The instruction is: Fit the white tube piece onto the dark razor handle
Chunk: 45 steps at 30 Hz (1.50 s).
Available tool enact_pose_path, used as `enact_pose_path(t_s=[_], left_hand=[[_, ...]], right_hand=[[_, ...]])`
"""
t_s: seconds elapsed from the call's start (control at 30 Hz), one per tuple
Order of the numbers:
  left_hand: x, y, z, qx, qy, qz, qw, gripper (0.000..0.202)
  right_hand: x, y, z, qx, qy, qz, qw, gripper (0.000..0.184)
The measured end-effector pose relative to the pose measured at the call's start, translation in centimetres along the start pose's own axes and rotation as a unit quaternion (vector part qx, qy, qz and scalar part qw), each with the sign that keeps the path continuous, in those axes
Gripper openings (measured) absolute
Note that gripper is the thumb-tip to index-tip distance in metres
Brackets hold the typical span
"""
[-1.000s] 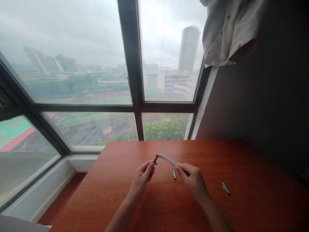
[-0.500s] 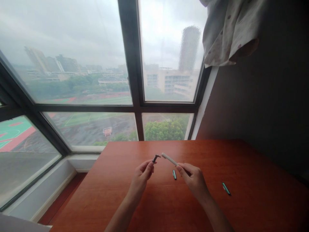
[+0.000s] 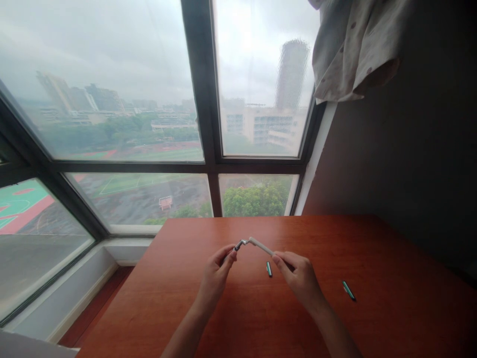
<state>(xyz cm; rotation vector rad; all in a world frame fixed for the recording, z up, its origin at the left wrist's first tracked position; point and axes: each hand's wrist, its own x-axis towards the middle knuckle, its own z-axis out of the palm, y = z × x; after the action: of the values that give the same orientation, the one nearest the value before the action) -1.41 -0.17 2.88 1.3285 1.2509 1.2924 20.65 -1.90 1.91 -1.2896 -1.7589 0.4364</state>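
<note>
My left hand (image 3: 219, 266) is closed around a dark and silvery razor handle (image 3: 238, 245), whose bent neck points up and to the right. A slim pale toothbrush-like stick (image 3: 261, 246) slants up to the left from the closed fingers of my right hand (image 3: 296, 271). Its slightly thicker tip meets the razor handle's neck, or comes very close to it; the contact is too small to make out. Below the stick, beside my right hand, a small green-and-black razor head (image 3: 269, 269) lies on the table. Another green-and-black razor head (image 3: 349, 290) lies farther right.
Both hands are above a reddish-brown wooden table (image 3: 149, 298). Large windows with dark frames (image 3: 212, 166) rise behind its far edge. A pale garment (image 3: 350, 54) hangs at the upper right, before a dark wall (image 3: 402, 164).
The razor handle has turned in my left hand, and its neck now shows silvery and meets or nearly meets the stick's tip. My right hand has hardly moved.
</note>
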Motion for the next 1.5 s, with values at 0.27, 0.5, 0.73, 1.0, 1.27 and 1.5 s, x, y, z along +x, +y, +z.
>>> enact_pose_path(t_s=[0.27, 0.5, 0.73, 1.0, 1.27, 1.5], left_hand=[[0.0, -0.1, 0.0, 0.006, -0.006, 0.003, 1.0, 0.035], [0.0, -0.1, -0.1, 0.003, -0.01, 0.0, 1.0, 0.035], [0.1, -0.3, -0.1, -0.003, -0.018, -0.006, 1.0, 0.035], [0.0, -0.4, 0.2, 0.003, -0.031, 0.004, 1.0, 0.036], [-0.1, 0.0, 0.1, -0.007, -0.017, 0.005, 1.0, 0.03], [0.0, -0.4, 0.0, -0.007, -0.005, -0.001, 1.0, 0.033]], right_hand=[[0.0, 0.1, 0.1, -0.026, 0.008, -0.014, 1.0, 0.04], [0.0, 0.5, 0.2, -0.034, 0.016, -0.008, 0.999, 0.041], [0.0, -0.6, 0.2, 0.005, 0.005, 0.001, 1.0, 0.042], [-0.1, -1.4, 0.2, 0.048, -0.017, 0.016, 0.999, 0.039], [-0.1, -0.6, 0.3, 0.036, 0.02, 0.021, 0.999, 0.034], [0.0, -1.4, 0.0, 0.04, -0.018, 0.009, 0.999, 0.039]])
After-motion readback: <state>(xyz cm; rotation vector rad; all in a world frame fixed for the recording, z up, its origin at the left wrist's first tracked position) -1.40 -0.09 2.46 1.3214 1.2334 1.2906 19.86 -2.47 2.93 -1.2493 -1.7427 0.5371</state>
